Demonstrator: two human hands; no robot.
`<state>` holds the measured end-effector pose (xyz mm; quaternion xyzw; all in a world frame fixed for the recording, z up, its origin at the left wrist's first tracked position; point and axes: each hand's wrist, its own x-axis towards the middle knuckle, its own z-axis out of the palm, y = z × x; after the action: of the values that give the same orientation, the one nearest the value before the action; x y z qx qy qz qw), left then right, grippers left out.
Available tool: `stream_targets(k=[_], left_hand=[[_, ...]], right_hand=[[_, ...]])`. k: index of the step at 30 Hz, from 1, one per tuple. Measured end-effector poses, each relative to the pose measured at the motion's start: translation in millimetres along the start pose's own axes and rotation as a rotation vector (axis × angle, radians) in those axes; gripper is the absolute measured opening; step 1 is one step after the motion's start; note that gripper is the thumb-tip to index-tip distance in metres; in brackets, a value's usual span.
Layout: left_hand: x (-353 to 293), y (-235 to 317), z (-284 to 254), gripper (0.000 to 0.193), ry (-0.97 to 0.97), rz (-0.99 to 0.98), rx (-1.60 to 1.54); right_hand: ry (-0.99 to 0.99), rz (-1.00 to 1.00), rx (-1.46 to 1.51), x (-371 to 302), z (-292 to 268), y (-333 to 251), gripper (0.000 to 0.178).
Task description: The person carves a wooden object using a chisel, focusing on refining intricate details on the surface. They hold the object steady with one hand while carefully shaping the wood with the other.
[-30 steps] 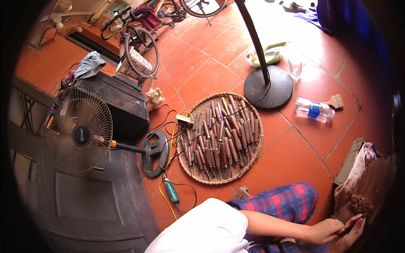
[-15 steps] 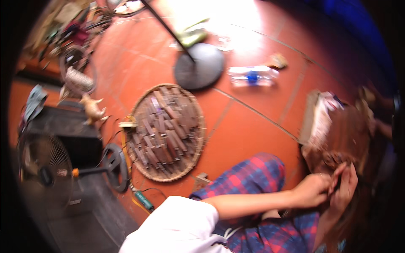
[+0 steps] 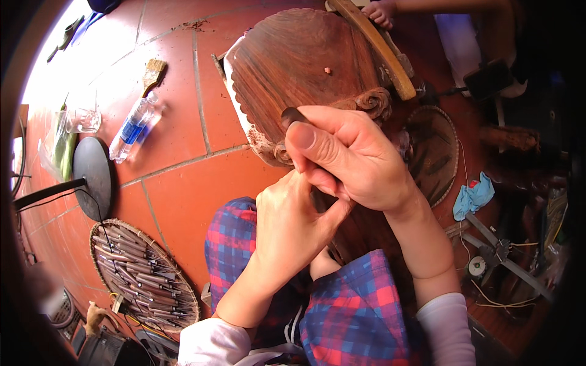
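My right hand [image 3: 357, 161] is closed around a carving chisel, and the dark rounded end of its handle [image 3: 293, 116] pokes out above my thumb. Just below, my left hand [image 3: 290, 222] curls in against the right one, its fingers around the tool's lower part; the blade is hidden by my hands. Beyond them lies a carved panel of reddish-brown wood [image 3: 299, 58] with a scalloped left edge. A scroll carving [image 3: 373, 102] sits at its near right corner, and my hands cover part of the near edge.
A round woven basket [image 3: 194, 305] full of wooden-handled carving tools lies at left. Near it are a dark round stand base [image 3: 93, 177], a plastic bottle [image 3: 133, 128] and a brush [image 3: 154, 74]. Another person's hand [image 3: 381, 13] is by a wooden bar [image 3: 378, 49]. A second basket [image 3: 453, 143] stands right.
The view has swung right, so the carved panel and my hands now sit near the middle, while the tool basket and bottle appear farther left. Both hands remain together.
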<state>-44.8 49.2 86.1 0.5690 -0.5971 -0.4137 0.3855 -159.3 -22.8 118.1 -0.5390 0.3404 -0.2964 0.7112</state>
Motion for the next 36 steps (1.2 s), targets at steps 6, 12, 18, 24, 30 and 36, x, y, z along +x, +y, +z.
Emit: stream_targets(k=[6,12,18,24,30,36], left_hand=[[2,-6,1,0.024,-0.008,-0.052,-0.071],[-3,-1,-1,0.036,-0.022,0.088,0.075],[0,3,-7,0.028,-0.071,-0.148,-0.022],[-2,-22,5,0.028,-0.048,-0.052,-0.033],[-28,-16,-11,0.046,0.194,-0.146,-0.3],[-44,-10,22,0.045,0.127,-0.149,-0.126]], right_hand=[[0.033,0.086,0.078,11,-2,13,0.042],[-0.004,-0.006,0.032,5,3,7,0.044],[0.042,-0.037,0.026,11,6,8,0.044],[0.226,-0.239,-0.362,14,14,19,0.034],[0.213,-0.423,-0.712,-14,96,8,0.031],[0.195,-0.417,-0.679,-31,81,24,0.028]])
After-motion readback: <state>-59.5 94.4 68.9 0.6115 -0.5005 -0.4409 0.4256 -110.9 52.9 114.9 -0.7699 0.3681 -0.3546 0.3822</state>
